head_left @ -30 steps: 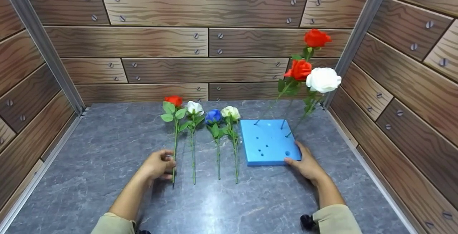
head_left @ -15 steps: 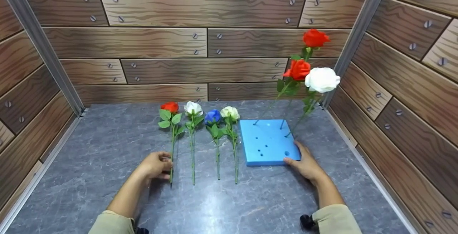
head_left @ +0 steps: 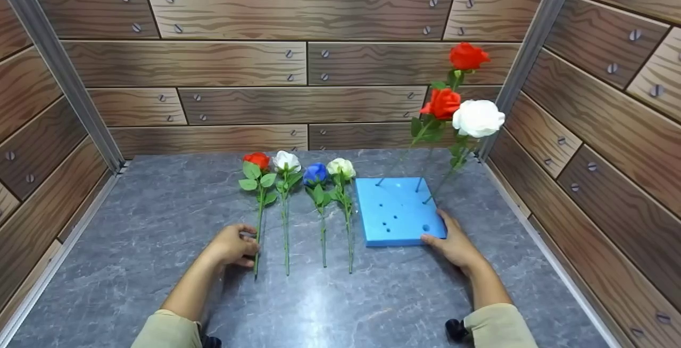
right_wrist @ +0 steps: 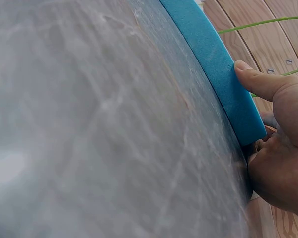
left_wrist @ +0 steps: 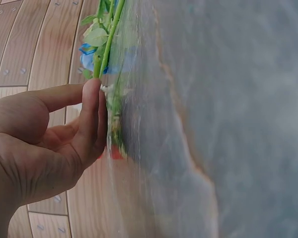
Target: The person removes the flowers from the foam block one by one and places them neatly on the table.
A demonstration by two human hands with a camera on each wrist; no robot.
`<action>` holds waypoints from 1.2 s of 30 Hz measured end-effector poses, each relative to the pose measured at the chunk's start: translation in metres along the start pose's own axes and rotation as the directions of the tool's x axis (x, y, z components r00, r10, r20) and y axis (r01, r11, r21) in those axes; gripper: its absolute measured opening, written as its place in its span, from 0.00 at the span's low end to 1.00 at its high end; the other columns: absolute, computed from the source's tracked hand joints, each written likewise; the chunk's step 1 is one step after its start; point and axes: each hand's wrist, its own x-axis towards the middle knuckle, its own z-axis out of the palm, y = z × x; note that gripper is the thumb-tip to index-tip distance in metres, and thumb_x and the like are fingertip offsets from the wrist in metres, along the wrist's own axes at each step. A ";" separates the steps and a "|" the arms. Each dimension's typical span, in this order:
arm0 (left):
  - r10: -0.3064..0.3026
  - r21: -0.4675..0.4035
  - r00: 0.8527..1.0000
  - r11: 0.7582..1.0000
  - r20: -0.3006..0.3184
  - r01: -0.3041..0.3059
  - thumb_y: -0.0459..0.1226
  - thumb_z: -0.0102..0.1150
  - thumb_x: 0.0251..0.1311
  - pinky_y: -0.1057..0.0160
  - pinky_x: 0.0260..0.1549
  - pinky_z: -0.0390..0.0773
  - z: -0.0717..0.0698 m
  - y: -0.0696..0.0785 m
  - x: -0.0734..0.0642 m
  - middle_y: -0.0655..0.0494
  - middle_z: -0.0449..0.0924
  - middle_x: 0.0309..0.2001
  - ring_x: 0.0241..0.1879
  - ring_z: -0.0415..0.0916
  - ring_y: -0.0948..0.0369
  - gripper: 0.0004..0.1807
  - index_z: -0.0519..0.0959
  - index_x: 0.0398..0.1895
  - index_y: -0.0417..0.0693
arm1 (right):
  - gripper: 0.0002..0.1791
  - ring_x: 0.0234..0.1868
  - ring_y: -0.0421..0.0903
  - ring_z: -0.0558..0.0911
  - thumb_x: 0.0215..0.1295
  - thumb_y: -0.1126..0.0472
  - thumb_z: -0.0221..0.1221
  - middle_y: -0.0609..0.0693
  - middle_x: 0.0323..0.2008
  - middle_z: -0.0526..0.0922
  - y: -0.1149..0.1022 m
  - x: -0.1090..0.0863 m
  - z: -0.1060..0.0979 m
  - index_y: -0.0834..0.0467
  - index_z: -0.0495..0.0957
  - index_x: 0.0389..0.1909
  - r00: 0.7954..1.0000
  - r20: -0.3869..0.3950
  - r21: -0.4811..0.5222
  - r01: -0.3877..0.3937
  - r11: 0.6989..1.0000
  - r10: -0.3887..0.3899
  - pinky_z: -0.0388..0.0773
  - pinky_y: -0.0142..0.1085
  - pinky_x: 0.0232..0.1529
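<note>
My left hand (head_left: pixel 231 245) pinches the lower stem of a red rose (head_left: pixel 257 160) at the left end of a row of flowers. In the left wrist view, the thumb and fingertips (left_wrist: pixel 92 88) meet low over the table, and part of the stem is hidden. To its right lie a white rose (head_left: pixel 287 161), a blue rose (head_left: pixel 315 173) and a cream rose (head_left: pixel 340 167). My right hand (head_left: pixel 456 246) grips the near right corner of a blue foam block (head_left: pixel 407 236), thumb on the front side, fingers along the right side. Several small holes show in its top.
Two red roses, a front one (head_left: pixel 442 104) and a taller one (head_left: pixel 468 56), and a large white rose (head_left: pixel 478 118) stand in the block's far part, leaning right. Wood-patterned walls (head_left: pixel 303 63) enclose the grey marbled table (head_left: pixel 149 193).
The red rose in my left hand drops closer to the table and shifts left, then its head swings slightly back right. My right hand and the block stay put.
</note>
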 end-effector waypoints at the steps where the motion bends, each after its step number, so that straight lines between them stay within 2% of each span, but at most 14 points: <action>1: 0.001 0.005 1.000 1.000 0.002 -0.001 0.23 0.60 0.60 0.60 0.28 0.88 0.000 0.000 0.000 0.42 0.80 0.45 0.33 0.82 0.57 0.26 0.68 0.62 0.31 | 0.59 0.80 0.68 0.36 0.65 0.39 0.63 0.66 0.80 0.32 0.000 0.000 0.000 0.54 0.34 0.81 1.000 0.000 0.000 0.001 1.000 -0.001 0.40 0.66 0.78; 10: 0.001 0.073 1.000 0.997 -0.016 0.000 0.24 0.60 0.58 0.60 0.28 0.88 0.004 0.003 0.000 0.41 0.80 0.45 0.34 0.83 0.57 0.27 0.69 0.62 0.31 | 0.59 0.80 0.68 0.36 0.65 0.38 0.63 0.66 0.80 0.31 0.000 0.000 0.000 0.54 0.34 0.82 1.000 -0.001 -0.013 -0.006 1.000 0.006 0.40 0.66 0.78; 29: 0.016 0.091 1.000 0.996 -0.013 -0.015 0.24 0.65 0.56 0.60 0.26 0.88 0.004 0.000 0.005 0.42 0.77 0.44 0.31 0.81 0.56 0.26 0.70 0.59 0.29 | 0.59 0.80 0.68 0.36 0.65 0.39 0.64 0.66 0.80 0.32 0.002 0.000 0.001 0.54 0.35 0.82 1.000 -0.004 0.001 0.002 1.000 -0.002 0.39 0.65 0.78; 36: 0.010 0.084 0.999 0.996 -0.032 -0.007 0.25 0.65 0.55 0.61 0.27 0.88 0.005 0.001 0.006 0.43 0.78 0.44 0.35 0.81 0.56 0.26 0.71 0.58 0.30 | 0.58 0.80 0.68 0.37 0.65 0.40 0.63 0.66 0.80 0.33 0.001 0.001 0.001 0.55 0.35 0.81 1.000 -0.010 -0.004 0.006 1.000 -0.006 0.39 0.65 0.79</action>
